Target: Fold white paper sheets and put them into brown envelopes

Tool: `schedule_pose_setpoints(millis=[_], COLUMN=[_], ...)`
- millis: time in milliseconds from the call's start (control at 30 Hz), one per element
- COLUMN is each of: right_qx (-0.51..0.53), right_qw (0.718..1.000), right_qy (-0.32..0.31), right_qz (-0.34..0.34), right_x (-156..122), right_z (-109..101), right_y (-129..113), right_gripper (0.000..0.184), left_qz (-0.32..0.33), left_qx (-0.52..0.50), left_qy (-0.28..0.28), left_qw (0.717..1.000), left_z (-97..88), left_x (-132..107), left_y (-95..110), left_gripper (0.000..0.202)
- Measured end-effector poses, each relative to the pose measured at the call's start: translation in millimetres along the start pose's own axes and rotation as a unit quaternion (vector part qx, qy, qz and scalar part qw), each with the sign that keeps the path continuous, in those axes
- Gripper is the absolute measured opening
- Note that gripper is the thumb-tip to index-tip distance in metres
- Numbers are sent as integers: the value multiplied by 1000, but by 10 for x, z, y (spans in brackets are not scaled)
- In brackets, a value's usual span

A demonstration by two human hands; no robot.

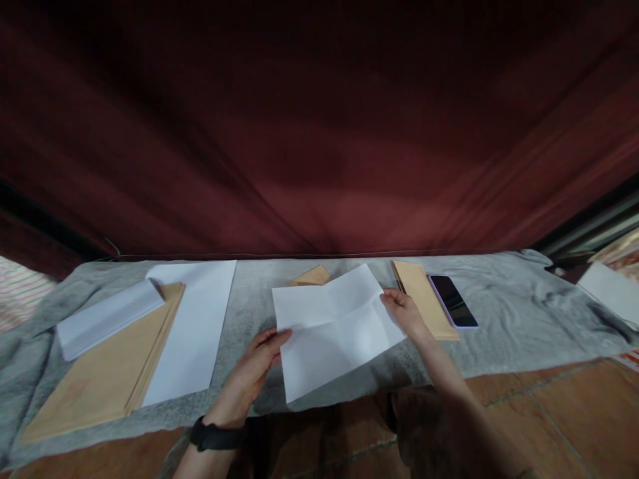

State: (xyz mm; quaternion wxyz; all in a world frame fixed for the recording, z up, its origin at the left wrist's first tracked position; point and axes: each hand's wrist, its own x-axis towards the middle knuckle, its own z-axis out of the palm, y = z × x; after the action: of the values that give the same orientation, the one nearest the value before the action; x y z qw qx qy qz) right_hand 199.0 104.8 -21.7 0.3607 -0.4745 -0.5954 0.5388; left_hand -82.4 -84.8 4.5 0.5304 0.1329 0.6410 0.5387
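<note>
A creased white sheet of paper [319, 359] is held up between both hands, unfolded, with fold lines crossing near its middle. At its left edge my left hand [259, 359], with a dark band on the wrist, pinches the sheet between thumb and fingers. My right hand [402, 307] grips the upper right edge the same way. Partly hidden behind the sheet lies a brown envelope [313, 275]. Just right of my right hand, more brown envelopes [429, 306] rest beside a dark-screened phone [453, 301] with a purple case.
On the left, a stack of brown envelopes [100, 379] carries a folded white paper [112, 319] and overlaps flat white sheets [200, 332]. All lie on a grey cloth [524, 319]. A dark red curtain [319, 166] hangs behind. White papers [612, 293] sit at the far right.
</note>
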Motion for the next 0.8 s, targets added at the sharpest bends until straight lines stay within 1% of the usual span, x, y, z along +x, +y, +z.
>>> schedule_pose_setpoints(millis=[67, 100, 133, 200, 233, 267, 300, 367, 433, 467, 533, 633, 700, 800], right_qx=[-18, -33, -48, -68, -73, -76, -79, -82, -79, -78, -81, -92, -97, -99], right_qw=[999, 998, 996, 992, 991, 991, 990, 988, 987, 987, 985, 981, 979, 979], right_qy=[-5, -12, -17, -25, -29, -37, -47, -67, -79, -82, -93, -120, -122, -120], right_qz=[-34, -57, -77, -100, -104, -107, -109, -112, -114, -115, -118, -124, -130, -135], right_x=[21, 29, 38, 58, 68, 79, 89, 105, 115, 118, 117, 106, 93, 72], right_z=[29, 42, 57, 94, 120, 150, 184, 256, 323, 350, 390, 424, 436, 438], right_y=[13, 19, 27, 49, 62, 77, 92, 118, 137, 142, 144, 128, 104, 58], right_gripper=[33, 32, 31, 30, 30, 30, 30, 30, 33, 35, 36, 38, 38, 35], left_qz=[14, 24, 30, 34, 41, 55, 77, 130, 167, 175, 177, 167, 174, 210], left_qx=[-6, -7, -9, -13, -12, -7, 2, 27, 47, 50, 33, 21, 46, 111], left_qy=[-37, -76, -128, -227, -255, -261, -243, -169, -93, -66, -38, -19, -3, 28], left_qw=[999, 997, 991, 973, 966, 964, 967, 977, 980, 981, 983, 985, 984, 971], left_z=[-43, -68, -92, -118, -115, -99, -72, 5, 90, 130, 204, 300, 352, 397], left_x=[-71, -113, -154, -215, -226, -221, -196, -97, 41, 111, 229, 330, 361, 389], left_y=[30, 47, 64, 88, 93, 91, 84, 55, 17, -1, -30, -63, -88, -126], left_gripper=[43, 46, 51, 58, 59, 57, 53, 48, 49, 52, 64, 79, 83, 84])
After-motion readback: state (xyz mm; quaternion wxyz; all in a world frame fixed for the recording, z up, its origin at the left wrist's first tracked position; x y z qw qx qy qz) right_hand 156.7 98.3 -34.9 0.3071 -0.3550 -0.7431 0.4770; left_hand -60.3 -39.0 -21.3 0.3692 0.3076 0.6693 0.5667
